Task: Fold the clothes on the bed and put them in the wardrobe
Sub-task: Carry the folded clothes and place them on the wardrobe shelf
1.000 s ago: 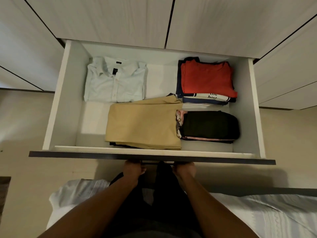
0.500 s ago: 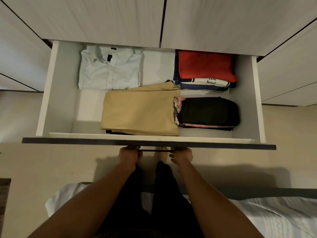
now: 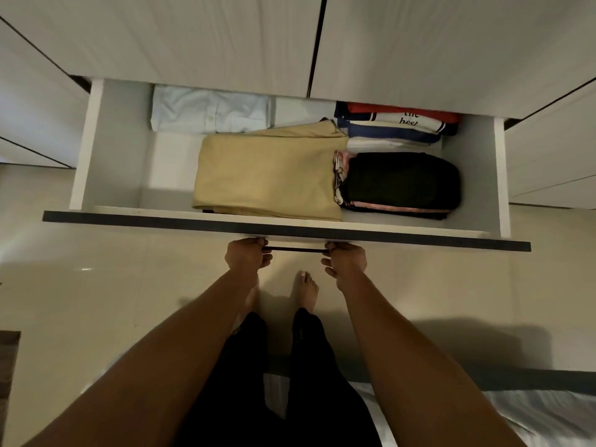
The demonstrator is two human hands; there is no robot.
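Gripping drawer handle (image 3: pixel 296 250): L hand (image 3: pixel 246 255), R hand (image 3: pixel 346 260), fingers curled.

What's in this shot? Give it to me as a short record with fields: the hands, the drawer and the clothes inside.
drawer: partly out, its back under the wardrobe doors
left hand: grips the left end of the handle
right hand: grips the right end of the handle
front middle: folded beige garment
front right: black garment on a folded pile
back left: light blue shirt, partly hidden
back right: stack topped by a red garment
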